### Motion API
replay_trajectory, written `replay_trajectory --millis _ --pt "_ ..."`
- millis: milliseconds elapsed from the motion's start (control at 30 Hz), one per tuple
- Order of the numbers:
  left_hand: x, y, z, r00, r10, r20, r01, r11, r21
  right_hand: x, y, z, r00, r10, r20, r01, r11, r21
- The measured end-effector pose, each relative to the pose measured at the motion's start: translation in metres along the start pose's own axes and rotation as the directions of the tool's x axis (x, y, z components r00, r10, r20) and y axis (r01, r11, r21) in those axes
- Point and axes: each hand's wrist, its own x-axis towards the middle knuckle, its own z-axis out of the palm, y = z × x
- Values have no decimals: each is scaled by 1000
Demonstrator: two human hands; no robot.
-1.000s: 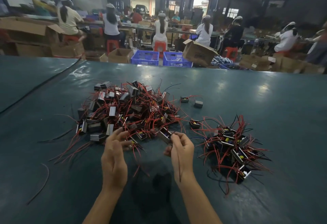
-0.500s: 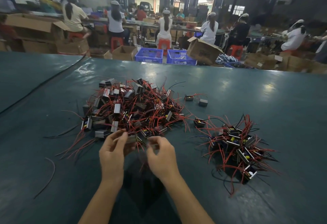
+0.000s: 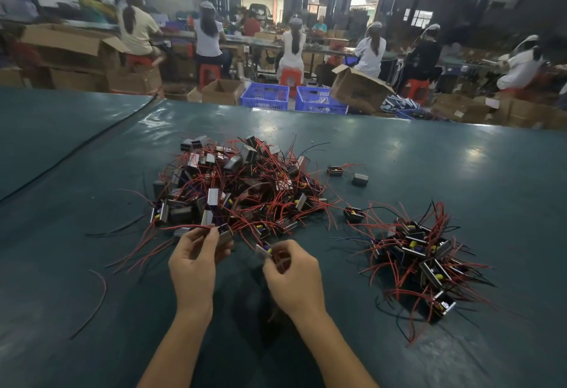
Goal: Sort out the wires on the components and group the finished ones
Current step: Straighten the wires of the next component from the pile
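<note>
**Stock:** small metal-cased block components with red and black wire leads, on a dark teal surface.

**Unsorted:** large tangled heap, centre, just beyond both hands. It is much the bigger share, so most of the work looks outstanding.

**Finished group:** smaller heap, right, well apart from the hands.

**Strays:** a few single components lie between and behind the heaps.

**Left hand:** pinches a thin red lead and holds a silver-cased component at the large heap's near edge.

**Right hand:** fingers curled round a second small component and its red leads, near the left hand.
</note>
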Motion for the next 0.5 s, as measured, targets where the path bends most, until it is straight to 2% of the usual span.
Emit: replay_trajectory --millis 67,133,367,500 --pt "-1 -1 0 1000 4 2 -4 1000 20 -7 7 -15 998 43 -43 -34 983 180" --pt "-4 -3 1 1000 4 24 -5 999 50 -13 15 -30 994 56 -93 -32 968 248" --pt "-13 -11 2 987 63 150 -118 915 385 -20 37 -61 933 91 -347 -2 969 248" --pt "-18 -9 0 970 47 237 -158 863 479 -20 36 -68 872 48 -488 64 975 211"
